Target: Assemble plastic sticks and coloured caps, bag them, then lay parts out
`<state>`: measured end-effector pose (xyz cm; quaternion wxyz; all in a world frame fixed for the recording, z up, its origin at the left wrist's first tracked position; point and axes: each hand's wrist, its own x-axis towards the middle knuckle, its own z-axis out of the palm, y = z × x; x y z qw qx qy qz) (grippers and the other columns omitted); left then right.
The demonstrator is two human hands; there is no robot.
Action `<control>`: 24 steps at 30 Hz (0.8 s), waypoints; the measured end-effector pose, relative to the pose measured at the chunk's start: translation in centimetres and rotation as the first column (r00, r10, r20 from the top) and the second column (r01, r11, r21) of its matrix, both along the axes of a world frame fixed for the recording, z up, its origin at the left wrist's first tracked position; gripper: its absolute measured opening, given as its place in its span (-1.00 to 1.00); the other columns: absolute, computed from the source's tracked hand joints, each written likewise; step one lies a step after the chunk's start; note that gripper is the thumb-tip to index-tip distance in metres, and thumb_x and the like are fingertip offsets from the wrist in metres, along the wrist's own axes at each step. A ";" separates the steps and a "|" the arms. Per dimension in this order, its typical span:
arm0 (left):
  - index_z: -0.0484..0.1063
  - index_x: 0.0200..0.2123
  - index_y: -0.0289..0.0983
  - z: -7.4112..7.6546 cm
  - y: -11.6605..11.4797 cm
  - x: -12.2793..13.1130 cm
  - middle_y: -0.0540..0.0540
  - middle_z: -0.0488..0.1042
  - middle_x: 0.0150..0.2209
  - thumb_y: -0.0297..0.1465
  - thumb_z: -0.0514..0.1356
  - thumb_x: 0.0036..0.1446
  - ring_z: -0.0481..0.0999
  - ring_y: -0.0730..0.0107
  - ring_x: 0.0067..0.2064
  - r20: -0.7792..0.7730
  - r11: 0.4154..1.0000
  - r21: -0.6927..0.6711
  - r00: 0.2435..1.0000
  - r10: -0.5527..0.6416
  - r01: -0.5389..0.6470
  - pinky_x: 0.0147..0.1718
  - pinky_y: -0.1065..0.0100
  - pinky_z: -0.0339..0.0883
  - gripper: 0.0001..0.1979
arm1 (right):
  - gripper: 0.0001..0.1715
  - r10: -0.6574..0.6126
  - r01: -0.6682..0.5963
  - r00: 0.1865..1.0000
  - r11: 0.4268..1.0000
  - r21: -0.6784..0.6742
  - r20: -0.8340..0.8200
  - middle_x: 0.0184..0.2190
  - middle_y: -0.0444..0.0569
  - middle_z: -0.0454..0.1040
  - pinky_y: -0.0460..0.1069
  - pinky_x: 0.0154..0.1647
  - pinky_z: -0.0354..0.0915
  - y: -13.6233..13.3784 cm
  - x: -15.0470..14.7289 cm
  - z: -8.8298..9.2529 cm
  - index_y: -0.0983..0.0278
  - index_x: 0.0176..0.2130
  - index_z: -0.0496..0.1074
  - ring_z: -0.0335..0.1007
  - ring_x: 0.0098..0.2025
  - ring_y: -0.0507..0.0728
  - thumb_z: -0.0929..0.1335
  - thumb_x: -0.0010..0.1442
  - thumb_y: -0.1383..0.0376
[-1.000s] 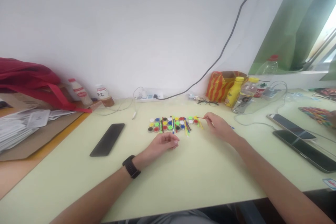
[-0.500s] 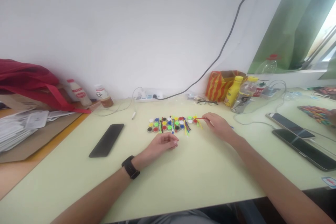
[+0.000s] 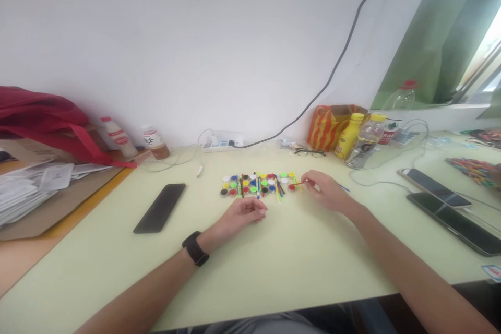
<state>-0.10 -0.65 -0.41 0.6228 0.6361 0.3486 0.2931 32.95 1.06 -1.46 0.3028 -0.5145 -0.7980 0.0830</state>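
Observation:
Small round pots with coloured lids (image 3: 253, 183) stand in rows on the table, with thin coloured sticks lying across and between them. My right hand (image 3: 319, 188), closed in a pinch, holds a thin red stick (image 3: 299, 183) at the right end of the rows. The stick's far end reaches a red pot (image 3: 291, 188), though contact is too small to make out. Just in front of the rows, my left hand (image 3: 246, 212) rests on the table, its fingers loosely curled and nothing visible in them. A blue stick (image 3: 344, 188) lies beyond my right hand.
A black phone (image 3: 159, 207) lies left, two more phones (image 3: 454, 222) right. Bottles (image 3: 366, 141), a striped bag (image 3: 324, 128) and glasses (image 3: 310, 152) stand or lie at the back, near a power strip (image 3: 223, 145). Another person's hand shows at the right edge beside coloured sticks (image 3: 472, 171).
My right hand has come slightly nearer to me with the red stick. The red pot at the right end sits a little closer to me. My left hand stays put.

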 end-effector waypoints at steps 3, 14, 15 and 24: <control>0.58 -0.22 -0.30 -0.1 0.1 -0.1 -0.08 0.52 -0.33 -0.17 0.41 0.18 0.48 0.38 -0.26 -0.003 1.000 0.013 1.000 -0.014 0.014 -0.19 0.35 0.34 -0.70 | -0.80 0.028 -0.029 1.000 0.998 -0.053 -0.009 -0.29 -0.06 0.56 0.06 -0.19 0.29 -0.4 -0.2 0.5 0.18 -0.24 0.45 0.45 -0.28 0.17 0.25 0.27 0.39; 0.58 -0.20 -0.29 -0.5 0.1 -0.3 -0.09 0.53 -0.31 -0.15 0.39 0.20 0.49 0.36 -0.25 -0.009 0.999 0.032 1.000 -0.023 0.023 -0.19 0.34 0.35 -0.69 | -0.82 0.121 -0.123 0.992 0.985 -0.125 -0.020 -0.41 -0.09 0.53 0.05 -0.24 0.28 -1.7 -0.8 1.9 0.18 -0.40 0.44 0.39 -0.35 0.16 0.29 0.12 0.41; 0.58 -0.20 -0.29 -0.5 0.1 -0.3 -0.09 0.53 -0.32 -0.14 0.39 0.19 0.49 0.36 -0.25 -0.009 0.999 0.034 1.000 -0.021 0.021 -0.19 0.34 0.36 -0.69 | -0.83 0.122 -0.126 0.992 0.984 -0.124 -0.043 -0.41 -0.08 0.53 0.06 -0.25 0.28 -1.6 -0.8 2.0 0.18 -0.39 0.44 0.38 -0.36 0.16 0.29 0.13 0.41; 0.58 -0.22 -0.30 -0.4 0.1 -0.1 -0.09 0.53 -0.32 -0.15 0.41 0.16 0.49 0.36 -0.25 -0.013 1.000 0.019 1.000 -0.014 0.015 -0.18 0.34 0.36 -0.68 | -0.79 0.048 -0.052 0.982 0.998 -0.018 -0.181 -0.26 0.01 0.50 0.07 -0.26 0.33 -0.7 -0.9 0.9 0.18 -0.21 0.51 0.41 -0.30 0.17 0.27 0.33 0.30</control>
